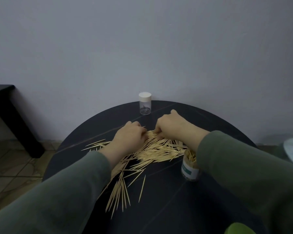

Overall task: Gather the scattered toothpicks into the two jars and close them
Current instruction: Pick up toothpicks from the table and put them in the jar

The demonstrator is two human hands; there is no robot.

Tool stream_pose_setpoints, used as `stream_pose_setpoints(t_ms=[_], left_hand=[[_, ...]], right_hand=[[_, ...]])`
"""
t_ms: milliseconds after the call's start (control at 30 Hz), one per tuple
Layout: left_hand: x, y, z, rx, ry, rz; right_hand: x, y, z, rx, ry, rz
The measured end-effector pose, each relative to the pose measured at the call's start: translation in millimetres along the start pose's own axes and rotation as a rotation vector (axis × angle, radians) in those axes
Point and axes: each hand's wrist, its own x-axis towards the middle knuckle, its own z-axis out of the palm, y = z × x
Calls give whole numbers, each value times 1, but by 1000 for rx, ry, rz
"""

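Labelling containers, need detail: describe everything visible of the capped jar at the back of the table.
The capped jar is a small clear cylinder, plastic by the look, with a white round lid on top. It stands upright near the far edge of the dark round table, close to the wall. It looks nearly empty; a faint dark mark inside cannot be identified. Nothing touches it: both hands and the scattered toothpicks lie nearer the camera.

Pale tan toothpicks (152, 149) on black round table (167, 200) w/ thin lighter lines. Clear jar (145, 108) w/ white lid (145, 96); 2nd jar (189, 168) has white label w/ green band. Sleeves (66, 191) olive green, wall (142, 48) grey-blue, floor (12, 166) brownish tile.
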Motion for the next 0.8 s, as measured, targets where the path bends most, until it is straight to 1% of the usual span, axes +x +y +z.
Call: stream_pose_setpoints(t_ms=[100,333,633,800], left_hand=[[-3,4,-2,25,61,8],[-7,7,-7,63,102,12],[-15,18,-16,92,99,1],[-21,21,-20,112,125,-24]], right_hand=[[-1,3,-1,-56,11,-6],[-4,3,2,-161,26,-12],[-19,8,-4,-134,47,23],[-30,15,-4,-97,52,60]])
